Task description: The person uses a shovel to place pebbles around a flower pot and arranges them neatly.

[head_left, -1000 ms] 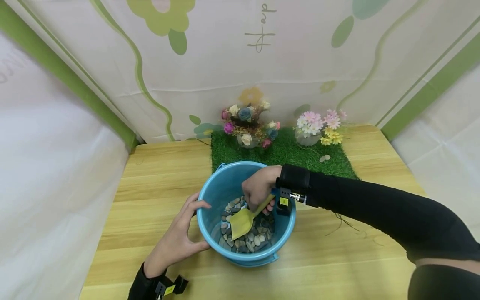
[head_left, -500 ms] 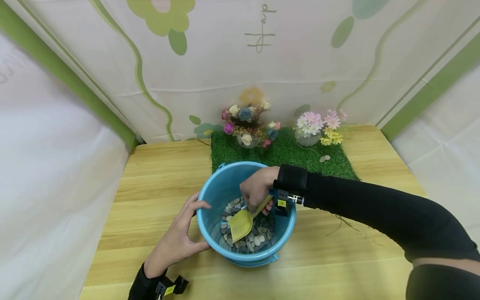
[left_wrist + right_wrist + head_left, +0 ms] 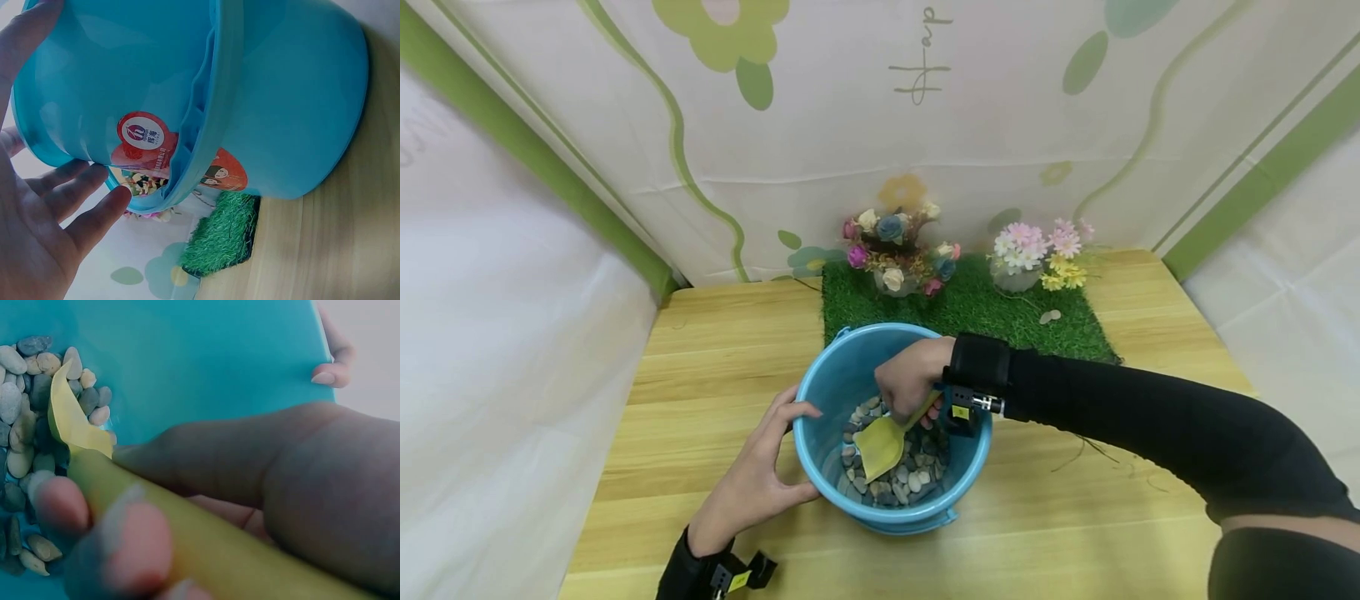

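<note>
A blue plastic bucket point(image 3: 842, 375) stands on the wooden table, with grey, brown and white pebbles point(image 3: 901, 490) across its bottom. My left hand point(image 3: 758, 482) holds the bucket's left side, a fingertip hooked over the rim and the thumb against the outer wall. Reaching down inside, my right hand point(image 3: 912, 377) grips the handle of a yellow toy shovel point(image 3: 880, 450). Its blade is down among the pebbles, as the right wrist view also shows. In that view the thumb and fingers wrap the handle point(image 3: 206, 540). Part of the pebble layer is hidden under the blade and hand.
Behind the bucket lies a green artificial grass mat point(image 3: 992, 312), bearing a pot of mixed roses point(image 3: 892, 279) and a pot of pink and yellow flowers point(image 3: 1017, 273). Printed cloth walls point(image 3: 820, 125) enclose the table point(image 3: 722, 367). The bucket's handle point(image 3: 917, 525) hangs at its front.
My right hand and the shovel have shifted slightly left and down within the bucket. The left hand and the bucket stay where they were.
</note>
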A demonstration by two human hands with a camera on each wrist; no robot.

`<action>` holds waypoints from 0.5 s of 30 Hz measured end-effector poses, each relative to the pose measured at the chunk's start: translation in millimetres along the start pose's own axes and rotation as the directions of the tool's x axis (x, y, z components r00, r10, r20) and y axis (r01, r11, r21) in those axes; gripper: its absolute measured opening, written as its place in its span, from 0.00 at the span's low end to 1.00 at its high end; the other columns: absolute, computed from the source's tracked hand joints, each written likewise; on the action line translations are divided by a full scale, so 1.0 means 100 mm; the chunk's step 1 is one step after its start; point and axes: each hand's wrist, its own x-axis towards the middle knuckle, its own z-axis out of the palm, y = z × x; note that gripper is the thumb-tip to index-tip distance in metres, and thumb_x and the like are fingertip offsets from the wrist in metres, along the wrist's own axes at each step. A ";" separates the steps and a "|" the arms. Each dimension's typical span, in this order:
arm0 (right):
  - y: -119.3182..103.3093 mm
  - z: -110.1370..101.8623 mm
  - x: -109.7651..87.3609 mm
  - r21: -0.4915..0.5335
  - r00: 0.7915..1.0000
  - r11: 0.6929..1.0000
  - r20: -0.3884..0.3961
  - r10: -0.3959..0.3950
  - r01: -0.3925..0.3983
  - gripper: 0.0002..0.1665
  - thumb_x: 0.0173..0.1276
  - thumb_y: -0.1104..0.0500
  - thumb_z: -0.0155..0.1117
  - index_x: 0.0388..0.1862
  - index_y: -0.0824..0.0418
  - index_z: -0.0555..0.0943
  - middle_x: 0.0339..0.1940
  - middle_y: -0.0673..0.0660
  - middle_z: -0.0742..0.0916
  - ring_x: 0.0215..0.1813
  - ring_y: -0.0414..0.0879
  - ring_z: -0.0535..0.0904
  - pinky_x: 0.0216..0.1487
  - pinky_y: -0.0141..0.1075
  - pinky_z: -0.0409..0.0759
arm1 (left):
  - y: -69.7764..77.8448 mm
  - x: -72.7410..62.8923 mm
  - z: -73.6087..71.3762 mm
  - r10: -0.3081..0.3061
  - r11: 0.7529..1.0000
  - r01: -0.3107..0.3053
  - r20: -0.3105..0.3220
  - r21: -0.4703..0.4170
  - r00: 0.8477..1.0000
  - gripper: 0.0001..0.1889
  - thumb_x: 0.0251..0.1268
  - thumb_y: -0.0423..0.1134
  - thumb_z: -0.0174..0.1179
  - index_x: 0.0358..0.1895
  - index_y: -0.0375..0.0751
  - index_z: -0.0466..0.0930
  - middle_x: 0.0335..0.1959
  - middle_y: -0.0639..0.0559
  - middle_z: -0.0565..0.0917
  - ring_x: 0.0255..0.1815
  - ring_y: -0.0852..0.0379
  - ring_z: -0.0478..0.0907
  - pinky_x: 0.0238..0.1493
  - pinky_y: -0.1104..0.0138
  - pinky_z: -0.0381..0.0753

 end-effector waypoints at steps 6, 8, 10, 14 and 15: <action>-0.04 0.03 -0.02 -0.023 0.998 0.999 -0.065 0.025 -0.026 0.25 0.76 0.64 0.60 0.14 0.57 0.79 0.15 0.54 0.82 0.15 0.41 0.72 0.19 0.32 0.70 | 0.00 0.00 0.00 0.003 1.000 -0.003 -0.001 0.000 1.000 0.40 0.52 0.42 0.80 0.65 0.40 0.66 0.77 0.44 0.58 0.73 0.40 0.61 0.59 0.51 0.79; -0.07 0.04 -0.01 -0.041 0.996 0.998 -0.082 0.043 -0.047 0.26 0.76 0.64 0.59 0.13 0.56 0.77 0.15 0.54 0.82 0.15 0.41 0.73 0.19 0.32 0.70 | 0.00 0.00 0.00 0.005 1.000 -0.005 -0.002 0.001 1.000 0.39 0.52 0.43 0.80 0.65 0.39 0.67 0.77 0.44 0.58 0.72 0.40 0.61 0.60 0.51 0.79; -0.10 0.03 0.00 -0.056 0.995 0.997 -0.078 0.054 -0.058 0.26 0.77 0.64 0.58 0.14 0.56 0.76 0.17 0.56 0.83 0.15 0.41 0.74 0.19 0.32 0.70 | 0.00 0.00 -0.01 0.004 1.000 -0.004 -0.003 0.001 1.000 0.39 0.52 0.42 0.80 0.65 0.39 0.66 0.77 0.44 0.58 0.72 0.41 0.62 0.60 0.52 0.79; -0.07 -0.01 0.02 -0.047 0.999 0.998 -0.036 0.034 -0.035 0.24 0.77 0.64 0.58 0.16 0.59 0.80 0.24 0.64 0.86 0.17 0.44 0.74 0.18 0.32 0.70 | 0.00 0.00 0.00 0.002 1.000 -0.002 -0.002 0.002 1.000 0.40 0.50 0.39 0.80 0.65 0.40 0.66 0.77 0.44 0.58 0.72 0.41 0.62 0.60 0.51 0.79; -0.05 -0.02 0.03 -0.040 1.000 0.999 -0.025 0.019 -0.020 0.24 0.77 0.64 0.58 0.16 0.60 0.81 0.25 0.65 0.87 0.17 0.44 0.74 0.18 0.32 0.70 | 0.00 0.01 0.00 0.002 1.000 -0.002 -0.001 0.002 1.000 0.40 0.49 0.38 0.80 0.65 0.40 0.66 0.77 0.44 0.58 0.72 0.41 0.62 0.60 0.51 0.78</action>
